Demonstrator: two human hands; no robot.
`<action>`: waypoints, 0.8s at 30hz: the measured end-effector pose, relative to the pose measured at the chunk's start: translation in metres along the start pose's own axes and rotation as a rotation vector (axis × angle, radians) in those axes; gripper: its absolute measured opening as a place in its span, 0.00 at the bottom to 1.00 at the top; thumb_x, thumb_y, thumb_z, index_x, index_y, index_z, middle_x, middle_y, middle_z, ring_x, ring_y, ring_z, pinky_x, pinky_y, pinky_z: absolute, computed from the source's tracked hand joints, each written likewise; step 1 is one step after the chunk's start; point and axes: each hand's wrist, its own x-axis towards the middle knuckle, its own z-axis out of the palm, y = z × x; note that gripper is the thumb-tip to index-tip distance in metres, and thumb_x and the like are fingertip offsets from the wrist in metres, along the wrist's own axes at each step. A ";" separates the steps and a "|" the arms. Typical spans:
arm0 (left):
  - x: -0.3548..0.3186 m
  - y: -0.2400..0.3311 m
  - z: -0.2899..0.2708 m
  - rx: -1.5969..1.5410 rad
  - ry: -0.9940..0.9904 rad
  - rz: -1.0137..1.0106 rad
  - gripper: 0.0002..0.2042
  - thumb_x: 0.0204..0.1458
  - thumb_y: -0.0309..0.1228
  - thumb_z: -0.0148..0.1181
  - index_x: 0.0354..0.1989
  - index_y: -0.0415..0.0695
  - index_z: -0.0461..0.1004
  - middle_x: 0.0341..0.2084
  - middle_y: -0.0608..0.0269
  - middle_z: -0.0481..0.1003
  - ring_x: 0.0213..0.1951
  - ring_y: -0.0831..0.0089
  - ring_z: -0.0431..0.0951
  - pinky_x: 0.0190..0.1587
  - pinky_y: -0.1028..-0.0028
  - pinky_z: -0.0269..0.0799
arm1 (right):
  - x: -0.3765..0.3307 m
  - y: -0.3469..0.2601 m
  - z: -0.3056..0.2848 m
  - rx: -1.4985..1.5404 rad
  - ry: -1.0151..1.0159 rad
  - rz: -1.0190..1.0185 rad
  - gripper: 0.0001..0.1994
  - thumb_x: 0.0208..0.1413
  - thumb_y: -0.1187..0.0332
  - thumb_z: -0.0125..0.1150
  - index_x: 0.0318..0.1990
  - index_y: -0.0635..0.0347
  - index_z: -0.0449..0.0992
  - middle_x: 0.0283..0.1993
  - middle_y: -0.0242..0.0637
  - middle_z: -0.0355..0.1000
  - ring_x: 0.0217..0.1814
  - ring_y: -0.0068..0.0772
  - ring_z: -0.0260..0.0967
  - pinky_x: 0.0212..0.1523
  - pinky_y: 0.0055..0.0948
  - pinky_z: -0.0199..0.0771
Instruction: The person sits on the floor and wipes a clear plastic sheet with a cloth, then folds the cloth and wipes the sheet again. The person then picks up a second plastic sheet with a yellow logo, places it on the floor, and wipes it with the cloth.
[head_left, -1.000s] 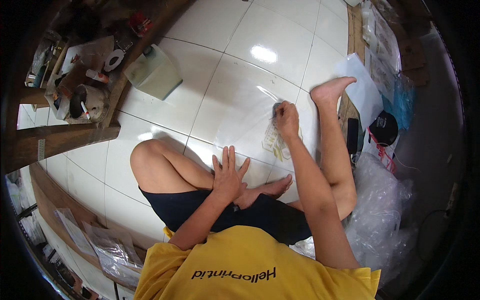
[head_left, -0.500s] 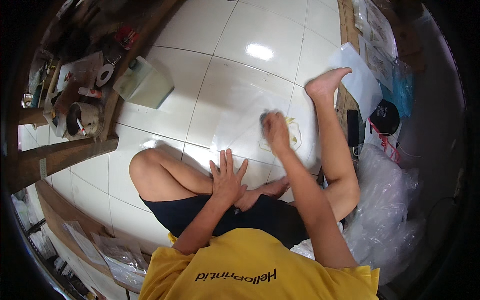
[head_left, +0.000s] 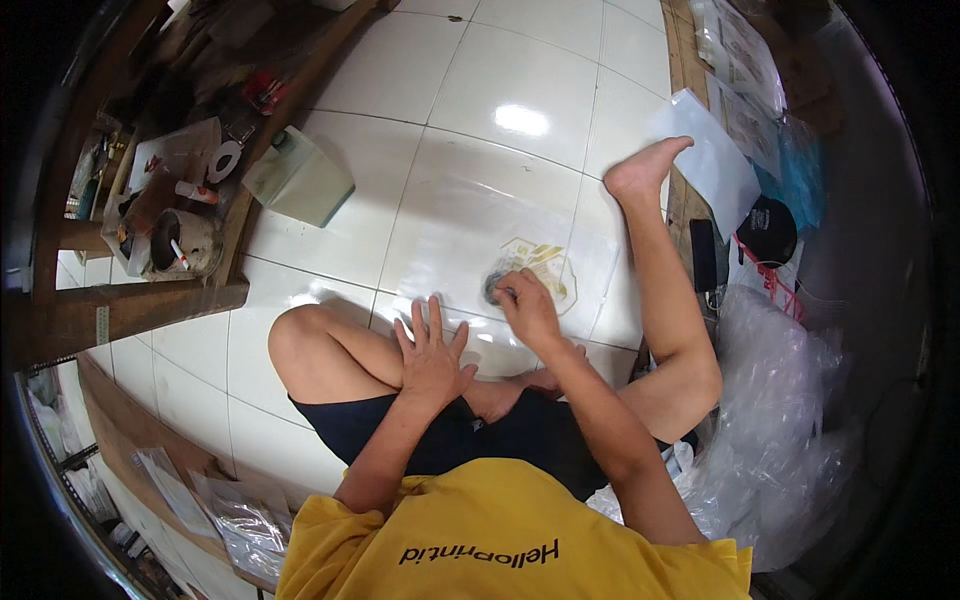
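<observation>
On the white tiled floor in front of me lies a clear plastic bag or sheet (head_left: pixel 445 245) with a gold angular printed design (head_left: pixel 553 262) on its right part. My right hand (head_left: pixel 528 308) is closed on a dark grey wad (head_left: pixel 495 287), crumpled like a scrap of cloth, and presses it on the plastic at the left edge of the print. My left hand (head_left: pixel 432 362) is open with its fingers spread, the fingertips at the near edge of the plastic. It holds nothing.
A square translucent container (head_left: pixel 300 178) stands at the left, beside a wooden bench with a white tape roll (head_left: pixel 224 161) and a grimy pot (head_left: pixel 186 243). Rightward are a pale sheet (head_left: pixel 705 150), a phone (head_left: pixel 703 255), a black cap (head_left: pixel 768 228) and heaped clear plastic (head_left: pixel 770 430).
My right hand has moved left and nearer to me with the wad, leaving more of the gold print in sight. The plastic sits slightly further left. My left hand stays spread at its edge.
</observation>
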 end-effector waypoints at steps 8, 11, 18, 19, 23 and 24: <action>0.019 0.016 0.019 0.022 -0.105 0.128 0.46 0.51 0.54 0.64 0.77 0.51 0.51 0.75 0.33 0.36 0.76 0.36 0.31 0.71 0.34 0.32 | 0.001 0.011 0.033 -0.163 0.031 -0.061 0.04 0.55 0.72 0.60 0.36 0.61 0.75 0.37 0.51 0.69 0.41 0.58 0.69 0.42 0.50 0.70; 0.017 0.015 0.022 0.002 -0.029 0.142 0.46 0.51 0.53 0.65 0.76 0.50 0.51 0.74 0.30 0.35 0.75 0.34 0.33 0.72 0.37 0.37 | 0.039 0.044 0.027 -0.330 0.083 -0.117 0.05 0.54 0.72 0.58 0.37 0.63 0.75 0.39 0.52 0.70 0.44 0.60 0.69 0.48 0.52 0.70; 0.021 0.018 0.015 -0.050 -0.073 0.134 0.47 0.49 0.53 0.67 0.76 0.50 0.52 0.75 0.32 0.36 0.75 0.34 0.30 0.71 0.34 0.32 | 0.115 0.070 -0.031 -0.236 0.110 -0.012 0.05 0.55 0.73 0.60 0.39 0.61 0.76 0.38 0.50 0.70 0.43 0.56 0.70 0.46 0.48 0.71; 0.021 0.017 0.017 -0.040 -0.043 0.134 0.47 0.49 0.53 0.66 0.76 0.49 0.52 0.74 0.31 0.36 0.75 0.34 0.31 0.71 0.34 0.34 | 0.098 0.060 -0.024 -0.146 0.083 -0.028 0.04 0.55 0.73 0.62 0.38 0.61 0.76 0.36 0.48 0.70 0.41 0.54 0.71 0.44 0.46 0.72; 0.017 0.017 0.024 -0.024 0.003 0.136 0.47 0.50 0.53 0.65 0.75 0.48 0.52 0.74 0.29 0.37 0.75 0.33 0.34 0.71 0.35 0.38 | 0.012 0.017 0.008 -0.092 0.010 -0.095 0.04 0.55 0.75 0.61 0.38 0.62 0.76 0.38 0.48 0.70 0.40 0.52 0.71 0.42 0.44 0.72; 0.018 0.017 0.024 -0.023 0.012 0.136 0.46 0.50 0.54 0.65 0.75 0.48 0.52 0.74 0.29 0.37 0.75 0.33 0.34 0.71 0.35 0.38 | -0.002 0.011 0.015 -0.100 0.000 -0.101 0.04 0.55 0.76 0.61 0.38 0.63 0.76 0.38 0.48 0.70 0.39 0.52 0.70 0.42 0.43 0.71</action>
